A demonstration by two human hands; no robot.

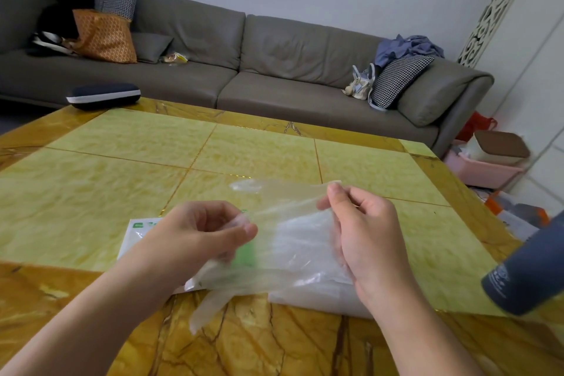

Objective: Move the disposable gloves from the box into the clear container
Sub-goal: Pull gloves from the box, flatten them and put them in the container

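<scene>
A thin clear disposable glove (283, 207) is stretched in the air between both hands above the table. My left hand (198, 232) pinches one side of it between thumb and fingers. My right hand (363, 229) pinches the other side near its upper edge. Glove fingers (207, 305) hang down over the table's near border. Under the hands lies a flat white and green glove packet (137, 232), and beside it a crinkled clear plastic bag or pile of gloves (308, 256). I cannot tell which item is the clear container.
The yellow-green tiled table (122, 162) has a marbled amber border. A dark grey cylinder (528, 272) juts in at the right edge. A dark case (103, 96) sits at the far left corner. A grey sofa (244, 70) stands behind, and pink bins (485, 168) on the floor right.
</scene>
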